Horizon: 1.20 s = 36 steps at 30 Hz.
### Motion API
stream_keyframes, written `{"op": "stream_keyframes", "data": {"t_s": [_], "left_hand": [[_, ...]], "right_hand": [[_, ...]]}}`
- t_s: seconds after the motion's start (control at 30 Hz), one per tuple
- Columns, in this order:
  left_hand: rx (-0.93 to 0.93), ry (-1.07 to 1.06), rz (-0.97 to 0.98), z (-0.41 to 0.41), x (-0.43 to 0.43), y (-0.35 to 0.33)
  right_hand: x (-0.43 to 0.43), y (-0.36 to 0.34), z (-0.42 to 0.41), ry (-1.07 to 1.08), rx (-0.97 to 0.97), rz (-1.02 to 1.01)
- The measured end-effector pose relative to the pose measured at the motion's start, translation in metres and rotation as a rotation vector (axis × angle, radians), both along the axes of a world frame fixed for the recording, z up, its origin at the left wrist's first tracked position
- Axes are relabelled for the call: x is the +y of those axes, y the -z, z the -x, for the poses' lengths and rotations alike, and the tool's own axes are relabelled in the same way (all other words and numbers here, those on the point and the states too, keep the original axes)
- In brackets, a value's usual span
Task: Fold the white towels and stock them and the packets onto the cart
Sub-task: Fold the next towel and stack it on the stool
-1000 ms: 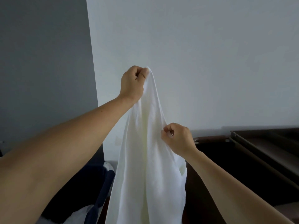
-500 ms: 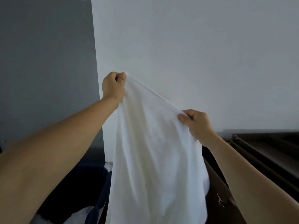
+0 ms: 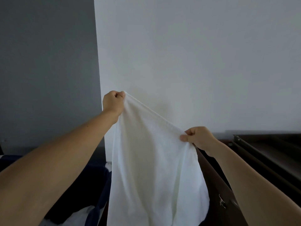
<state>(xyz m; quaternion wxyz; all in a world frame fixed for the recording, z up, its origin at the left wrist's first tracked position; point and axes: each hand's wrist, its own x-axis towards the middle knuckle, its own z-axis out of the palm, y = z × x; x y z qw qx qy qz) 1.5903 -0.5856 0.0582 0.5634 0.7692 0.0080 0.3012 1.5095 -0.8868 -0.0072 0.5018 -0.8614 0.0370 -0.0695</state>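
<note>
White towel (image 3: 153,168) hangs limp; left hand (image 3: 113,101), right hand (image 3: 199,137) grip pinching hem.

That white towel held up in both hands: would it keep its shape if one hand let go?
Probably not: the white towel hangs in soft folds below the edge stretched between the left hand and right hand, so it looks floppy. Likely light for its size: two small grips hold it up.

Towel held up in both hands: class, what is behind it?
Around the towel a white wall shows above, a dark cart at right, dark blue cloth lower left. Whatever lies straight behind the towel is covered.
</note>
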Motion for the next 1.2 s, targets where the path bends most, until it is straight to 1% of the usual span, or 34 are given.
{"op": "stream_keyframes", "data": {"t_s": [0.07,0.17,0.27,0.37,0.43,0.53,0.63,0.73,0.93,1.1,1.17,1.2], "left_hand": [[0.032,-0.025,0.001,0.000,-0.001,0.005],[0.072,-0.047,-0.001,-0.001,-0.001,0.020],[0.130,-0.091,-0.072,-0.001,0.004,0.031],[0.153,-0.101,-0.079,0.001,0.013,0.033],[0.128,-0.112,-0.061,0.004,0.016,0.026],[0.048,-0.101,-0.059,0.008,0.012,0.006],[-0.027,-0.027,-0.033,0.012,-0.002,-0.011],[-0.065,0.037,-0.025,0.018,-0.019,-0.017],[-0.103,0.095,-0.028,0.021,-0.029,-0.018],[-0.119,0.179,-0.045,0.025,-0.042,-0.022],[-0.134,0.204,-0.045,0.027,-0.047,-0.024],[-0.142,0.210,-0.046,0.028,-0.049,-0.026]], "right_hand": [[-0.002,0.011,-0.002,-0.054,0.075,0.005],[-0.005,0.020,-0.008,-0.036,0.072,0.023],[-0.007,0.014,-0.010,0.017,-0.030,0.001],[0.000,0.008,-0.004,0.034,-0.187,0.037],[0.007,0.011,-0.001,-0.011,-0.225,0.091],[0.015,0.024,0.000,-0.136,-0.201,0.191],[0.023,0.035,0.000,-0.257,-0.193,0.304],[0.027,0.047,-0.001,-0.308,-0.175,0.402],[0.016,0.058,-0.002,-0.231,-0.163,0.364],[0.016,0.061,-0.003,-0.287,-0.107,0.450],[0.017,0.064,-0.005,-0.279,-0.080,0.424],[0.018,0.066,-0.005,-0.273,-0.073,0.380]]}}
